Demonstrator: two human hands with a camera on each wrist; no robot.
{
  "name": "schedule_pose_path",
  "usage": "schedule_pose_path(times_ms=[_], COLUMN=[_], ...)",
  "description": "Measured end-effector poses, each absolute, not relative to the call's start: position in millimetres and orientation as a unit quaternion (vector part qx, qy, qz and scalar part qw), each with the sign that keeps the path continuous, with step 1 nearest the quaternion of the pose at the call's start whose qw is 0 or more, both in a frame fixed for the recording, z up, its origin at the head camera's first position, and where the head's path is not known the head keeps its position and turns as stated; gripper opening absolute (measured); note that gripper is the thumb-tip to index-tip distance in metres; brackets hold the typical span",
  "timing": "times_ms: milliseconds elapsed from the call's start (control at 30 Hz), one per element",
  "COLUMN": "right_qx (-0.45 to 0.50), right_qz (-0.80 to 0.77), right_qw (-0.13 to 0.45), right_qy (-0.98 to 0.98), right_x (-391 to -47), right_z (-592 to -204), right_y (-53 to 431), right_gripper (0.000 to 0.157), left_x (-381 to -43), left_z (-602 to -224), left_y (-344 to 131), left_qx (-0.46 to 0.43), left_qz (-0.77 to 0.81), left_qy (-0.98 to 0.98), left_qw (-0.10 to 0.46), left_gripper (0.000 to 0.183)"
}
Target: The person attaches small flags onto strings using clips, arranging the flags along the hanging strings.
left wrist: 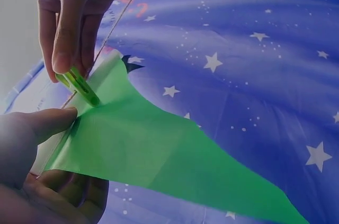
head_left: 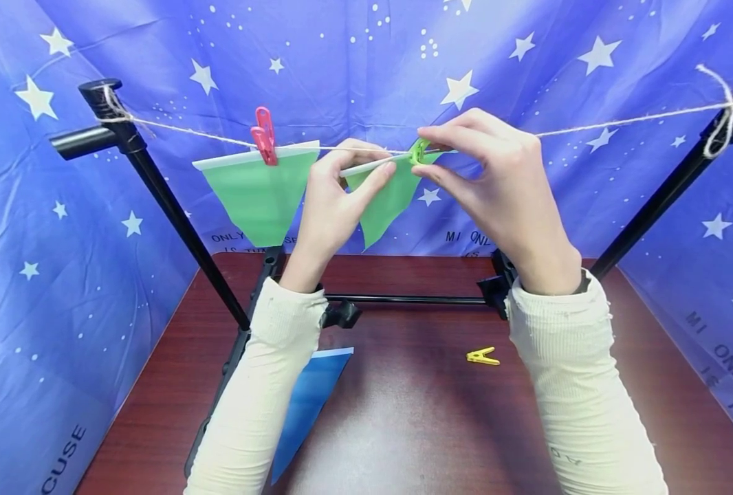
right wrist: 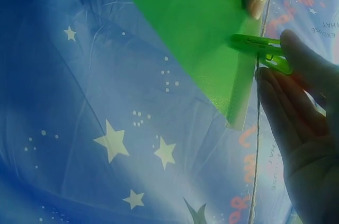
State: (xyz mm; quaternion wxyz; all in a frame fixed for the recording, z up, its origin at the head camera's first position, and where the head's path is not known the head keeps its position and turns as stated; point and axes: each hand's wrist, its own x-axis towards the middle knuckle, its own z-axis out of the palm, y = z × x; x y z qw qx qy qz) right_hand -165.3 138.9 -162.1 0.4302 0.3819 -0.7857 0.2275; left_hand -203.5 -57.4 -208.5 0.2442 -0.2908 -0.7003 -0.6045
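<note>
My left hand [head_left: 340, 199] pinches the white-edged top of a green pennant [head_left: 386, 199] against the string [head_left: 626, 119], thumb in front. Its tip hangs down below. At the right part of that edge my right hand [head_left: 502, 185] pinches a green clothespin [head_left: 417, 151] by its handles. In the left wrist view the clothespin [left wrist: 79, 87] straddles the string and its jaws lie over the pennant's edge. Farther left, a second green pennant [head_left: 261, 196] hangs from the string under a red clothespin [head_left: 264, 137].
Two black poles [head_left: 181, 227] hold the string's tied ends. On the dark red table [head_left: 416, 412] lie a yellow clothespin [head_left: 483, 356] and a blue pennant [head_left: 311, 399], partly behind the left sleeve. A black crossbar [head_left: 416, 300] runs low between the frame's sides. Blue starry cloth [head_left: 366, 62] hangs behind.
</note>
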Motion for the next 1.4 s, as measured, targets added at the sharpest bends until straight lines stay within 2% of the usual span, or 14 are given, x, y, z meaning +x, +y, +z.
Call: schedule_pose_path(times_ms=[467, 733, 1100, 1400], right_qx=[0.365, 0.351, 0.365, 0.364], right_qz=[0.22, 0.28, 0.275, 0.28], right_qw=[0.444, 0.446, 0.479, 0.471], right_qy=[-0.789, -0.774, -0.749, -0.753], right_x=[-164, -161, -155, -154], right_z=[-167, -173, -180, -189], right_y=[138, 135, 140, 149], right_gripper=[0.039, 0.035, 0.034, 0.032], left_x=[-202, -200, -196, -197], left_z=[-221, -235, -252, -270], left_y=[-59, -62, -69, -79], left_qx=[-0.282, -0.267, -0.253, -0.25], left_qz=[-0.659, -0.656, -0.653, -0.659], left_qy=[-0.662, -0.674, -0.685, -0.681], left_qw=[0.22, 0.21, 0.201, 0.196], left_gripper=[0.021, 0.02, 0.016, 0.015])
